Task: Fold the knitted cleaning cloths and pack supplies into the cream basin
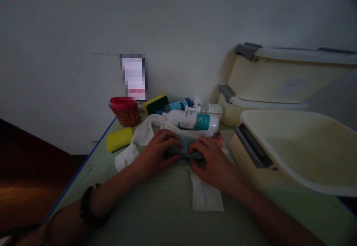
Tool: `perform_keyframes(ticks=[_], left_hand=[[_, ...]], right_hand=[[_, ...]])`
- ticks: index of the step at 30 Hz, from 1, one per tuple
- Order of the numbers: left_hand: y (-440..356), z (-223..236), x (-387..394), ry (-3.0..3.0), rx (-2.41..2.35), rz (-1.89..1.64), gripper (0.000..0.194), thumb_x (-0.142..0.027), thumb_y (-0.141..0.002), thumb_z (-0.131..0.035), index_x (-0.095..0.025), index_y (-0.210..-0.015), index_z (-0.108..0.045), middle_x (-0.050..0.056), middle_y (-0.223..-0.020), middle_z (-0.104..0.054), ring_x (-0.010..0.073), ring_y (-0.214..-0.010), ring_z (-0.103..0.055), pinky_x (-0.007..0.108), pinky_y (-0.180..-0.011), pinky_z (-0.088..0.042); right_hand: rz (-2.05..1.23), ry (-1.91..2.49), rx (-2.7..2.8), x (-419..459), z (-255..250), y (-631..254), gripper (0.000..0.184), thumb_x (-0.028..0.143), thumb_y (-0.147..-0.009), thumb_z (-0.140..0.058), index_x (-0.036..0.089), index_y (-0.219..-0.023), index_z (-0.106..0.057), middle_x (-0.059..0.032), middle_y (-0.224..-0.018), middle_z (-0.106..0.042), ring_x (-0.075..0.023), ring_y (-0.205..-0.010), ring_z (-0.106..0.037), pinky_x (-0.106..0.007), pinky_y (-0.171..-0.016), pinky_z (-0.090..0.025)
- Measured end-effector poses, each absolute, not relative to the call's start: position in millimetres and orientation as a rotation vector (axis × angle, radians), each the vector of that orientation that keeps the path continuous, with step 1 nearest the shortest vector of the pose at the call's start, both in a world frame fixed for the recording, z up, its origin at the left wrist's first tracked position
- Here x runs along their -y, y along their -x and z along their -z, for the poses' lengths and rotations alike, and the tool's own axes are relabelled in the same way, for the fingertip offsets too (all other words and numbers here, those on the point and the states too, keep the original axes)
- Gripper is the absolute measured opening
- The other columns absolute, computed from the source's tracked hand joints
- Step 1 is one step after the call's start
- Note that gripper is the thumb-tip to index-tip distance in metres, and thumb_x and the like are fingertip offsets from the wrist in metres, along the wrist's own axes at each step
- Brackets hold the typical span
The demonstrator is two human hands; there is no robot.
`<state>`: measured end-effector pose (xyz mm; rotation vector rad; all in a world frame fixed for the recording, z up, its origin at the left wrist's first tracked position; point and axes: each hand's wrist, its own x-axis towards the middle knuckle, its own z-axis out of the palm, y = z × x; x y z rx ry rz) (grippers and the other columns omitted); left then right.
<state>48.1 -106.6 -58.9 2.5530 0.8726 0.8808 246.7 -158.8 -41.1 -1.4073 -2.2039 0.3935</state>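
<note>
Grey-green cloth (pixel 186 142) is held between the fingers of both hands, the left hand (pixel 161 151) curled over one side and the right hand (pixel 212 160) pinching the other. Its long axis seems to run sideways from hand to hand, so neither hand is nearer; the folds underneath are hidden. White fabric (pixel 208 197) shows below the right hand, and a white strap (pixel 142 130) loops beyond the left. Just past the fingers, a white bottle (pixel 182 119) lies on its side; farther left are a yellow sponge (pixel 119 140) and a red basket (pixel 126 114). Near the right forearm stands an open cream box (pixel 306 142). Pale green tabletop (pixel 156 209), grey wall (pixel 181 34), dim room.
</note>
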Motion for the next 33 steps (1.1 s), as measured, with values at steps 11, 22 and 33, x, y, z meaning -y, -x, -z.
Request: perform_keyframes(ticks=[11,22,33], left_hand=[[-48.1,60.8,106.0,-2.536,-0.91,-0.865,0.016,-0.023,-0.077,-0.065,-0.023,-0.092,-0.061,0.005,-0.105,-0.056,0.0222,-0.106,-0.048,0.041,-0.092,-0.041],[-47.5,61.9,106.0,-2.509,-0.919,-0.873,0.016,-0.026,-0.077,-0.064,-0.022,-0.093,-0.06,0.006,-0.105,-0.056,0.022,-0.104,-0.05,0.041,-0.091,-0.042],[-48.0,59.3,106.6,-2.485,-0.93,-0.894,0.024,-0.023,-0.073,-0.067,-0.021,-0.095,-0.056,0.006,-0.106,-0.055,0.0222,-0.104,-0.05,0.041,-0.09,-0.043]], right_hand=[[-0.334,1.43,2.299,159.1,41.0,-249.9,0.038,0.004,-0.062,-0.05,0.019,-0.098,-0.05,-0.007,-0.1,-0.053,-0.0237,-0.097,-0.045,-0.042,-0.083,-0.039],[-0.178,1.436,2.324,157.5,38.8,-251.5,0.039,0.003,-0.066,-0.051,0.018,-0.101,-0.053,-0.0069,-0.1,-0.057,-0.0245,-0.096,-0.049,-0.042,-0.083,-0.038],[-0.172,1.327,2.047,155.9,35.1,-250.8,0.023,0.009,-0.073,-0.05,0.02,-0.092,-0.056,-0.0053,-0.088,-0.062,-0.0221,-0.087,-0.056,-0.04,-0.078,-0.043]])
